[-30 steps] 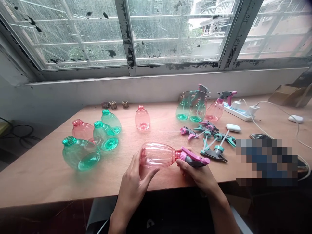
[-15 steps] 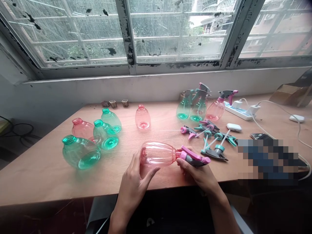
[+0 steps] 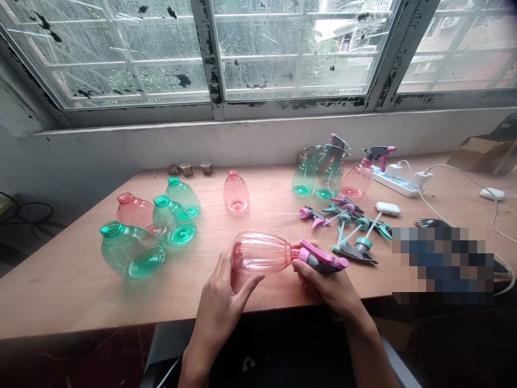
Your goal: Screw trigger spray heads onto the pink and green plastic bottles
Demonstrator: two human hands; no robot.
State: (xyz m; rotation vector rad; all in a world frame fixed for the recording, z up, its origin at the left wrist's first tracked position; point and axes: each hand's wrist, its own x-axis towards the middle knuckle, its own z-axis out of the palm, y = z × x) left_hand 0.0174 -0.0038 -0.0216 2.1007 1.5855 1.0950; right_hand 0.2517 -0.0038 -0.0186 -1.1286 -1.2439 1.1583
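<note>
A clear pink spray bottle [image 3: 262, 253] lies sideways in the air over the table's front part, its base to the left. My left hand [image 3: 228, 288] is wrapped round the base end, thumb along the near side. At the neck, my right hand [image 3: 319, 280] grips the pink and grey trigger sprayer [image 3: 319, 257], which sits on the bottle's mouth. Whether the thread is tight I cannot tell. Just right of my right hand lie several loose trigger sprayers [image 3: 363, 245] with dip tubes. An uncapped pink bottle [image 3: 236, 191] stands upright behind the held one.
Uncapped green bottles [image 3: 135, 253] and a pink one [image 3: 135, 210] stand at the left. Bottles with sprayers fitted [image 3: 357, 178] are at the back right. Beyond them are a power strip [image 3: 398, 183] with cables, a white case [image 3: 388, 209] and a cardboard box [image 3: 480, 153].
Both hands keep the same hold on the spray bottle. The whole view has shifted very slightly; nothing on the table has moved.
</note>
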